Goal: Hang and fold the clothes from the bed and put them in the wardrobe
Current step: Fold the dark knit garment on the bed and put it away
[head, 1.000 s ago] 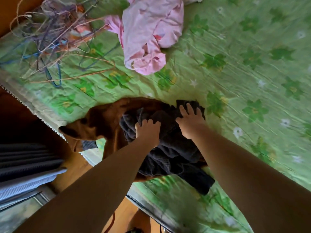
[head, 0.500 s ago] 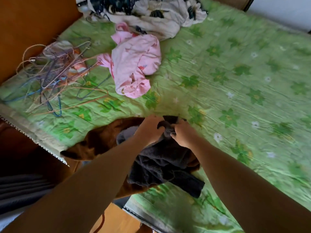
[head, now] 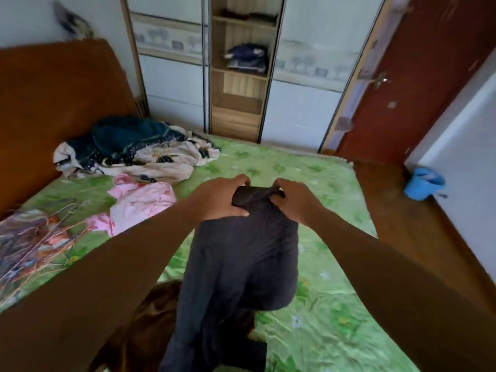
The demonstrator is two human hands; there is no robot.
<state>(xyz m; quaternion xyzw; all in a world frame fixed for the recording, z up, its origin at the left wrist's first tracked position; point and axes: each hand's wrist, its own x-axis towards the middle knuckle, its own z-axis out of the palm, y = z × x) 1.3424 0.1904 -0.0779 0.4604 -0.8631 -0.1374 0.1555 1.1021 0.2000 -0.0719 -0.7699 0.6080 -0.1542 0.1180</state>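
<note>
A dark grey garment [head: 241, 267] hangs in the air over the green floral bed [head: 322, 318]. My left hand [head: 220, 198] and my right hand [head: 295, 200] each grip its top edge, close together. Its lower end trails onto a brown garment [head: 150, 326] at the bed's near edge. A pink garment [head: 142, 200] lies crumpled to the left. Behind it sits a heap of cream and dark teal clothes [head: 134, 149]. A tangle of wire hangers [head: 32, 242] lies at the far left. The wardrobe [head: 239, 76] stands past the bed, its middle shelves open.
A brown headboard [head: 59, 103] rises on the left. A folded dark item [head: 247, 57] rests on one wardrobe shelf. A red-brown door [head: 429, 76] is at the right. A blue bucket [head: 422, 183] stands on the wooden floor [head: 402, 216] beside the bed.
Both hands gathered the dark grey garment off the brown one and lifted it up. My view rose from the bed surface toward the wardrobe.
</note>
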